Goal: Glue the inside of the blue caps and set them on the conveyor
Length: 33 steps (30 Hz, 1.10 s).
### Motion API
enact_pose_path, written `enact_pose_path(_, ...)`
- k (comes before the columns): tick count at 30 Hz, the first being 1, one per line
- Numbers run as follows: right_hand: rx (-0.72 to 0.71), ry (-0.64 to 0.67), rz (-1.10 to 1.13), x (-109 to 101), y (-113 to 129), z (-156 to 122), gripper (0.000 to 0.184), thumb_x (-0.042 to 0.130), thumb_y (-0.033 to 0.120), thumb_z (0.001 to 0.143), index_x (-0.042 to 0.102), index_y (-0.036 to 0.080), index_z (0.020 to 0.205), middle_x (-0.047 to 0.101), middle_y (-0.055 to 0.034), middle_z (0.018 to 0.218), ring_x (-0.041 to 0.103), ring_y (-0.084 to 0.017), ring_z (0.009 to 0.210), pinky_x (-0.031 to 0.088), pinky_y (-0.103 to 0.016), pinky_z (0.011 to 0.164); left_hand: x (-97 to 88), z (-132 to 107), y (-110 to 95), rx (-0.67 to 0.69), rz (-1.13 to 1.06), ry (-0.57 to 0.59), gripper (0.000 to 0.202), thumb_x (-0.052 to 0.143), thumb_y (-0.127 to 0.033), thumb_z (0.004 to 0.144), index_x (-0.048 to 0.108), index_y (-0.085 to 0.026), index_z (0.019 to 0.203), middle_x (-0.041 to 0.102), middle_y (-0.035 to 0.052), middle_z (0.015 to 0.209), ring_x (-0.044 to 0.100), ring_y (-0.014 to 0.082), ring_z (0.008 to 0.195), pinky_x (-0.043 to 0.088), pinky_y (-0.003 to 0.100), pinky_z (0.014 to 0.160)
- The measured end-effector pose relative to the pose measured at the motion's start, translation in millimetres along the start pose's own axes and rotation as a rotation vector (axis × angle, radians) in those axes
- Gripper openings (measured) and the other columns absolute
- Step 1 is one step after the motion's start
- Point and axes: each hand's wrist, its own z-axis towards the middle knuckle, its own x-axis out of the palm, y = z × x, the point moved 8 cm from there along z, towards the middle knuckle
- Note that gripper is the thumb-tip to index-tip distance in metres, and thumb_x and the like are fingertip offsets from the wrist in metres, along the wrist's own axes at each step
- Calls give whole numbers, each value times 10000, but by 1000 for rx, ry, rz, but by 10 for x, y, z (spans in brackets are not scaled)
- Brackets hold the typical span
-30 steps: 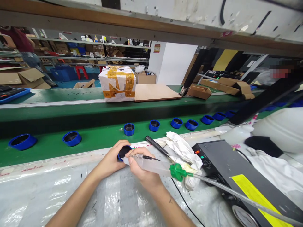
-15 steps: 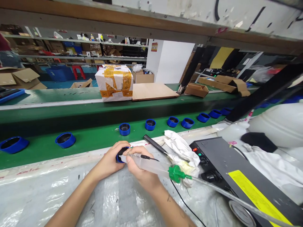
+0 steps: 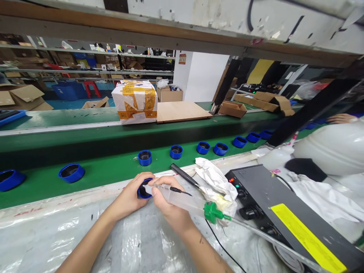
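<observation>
My left hand (image 3: 133, 198) is closed around a small round blue cup with a black inside (image 3: 141, 192), tilted with its mouth toward my right hand. My right hand (image 3: 167, 206) grips a translucent dispensing syringe (image 3: 186, 200) in a pinch. Its nozzle points into the cup's mouth; whether it touches the inside I cannot tell. A green adapter (image 3: 212, 212) caps the syringe's rear end, and a clear hose runs from it to the lower right. A thin black cable with a plug lies along the syringe.
Several similar blue cups (image 3: 145, 157) stand on the green conveyor (image 3: 113, 167) beyond my hands. To the right are a black-handled tool (image 3: 184, 175), crumpled white cloth (image 3: 212, 176), a dark dispenser controller (image 3: 278, 212) and a large white container (image 3: 335, 146). Another person's hand (image 3: 341, 118) shows at far right.
The cups on the conveyor appear further left, partly with a small shift of view. The held cup's mouth shows more clearly. Another person's hand has appeared at far right.
</observation>
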Motion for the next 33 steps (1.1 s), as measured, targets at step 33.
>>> enact_pose_path(33,-3,-86,-69,-186,-54,28,42,677,256,920,705,245,950,772,-26,1005,739,-204,989,566,-342,942,8,-3,88,-11,-7,-2,539,613,-103,775,564,-260,1288,601,66,1381,598,268,1286,476,424,1124)
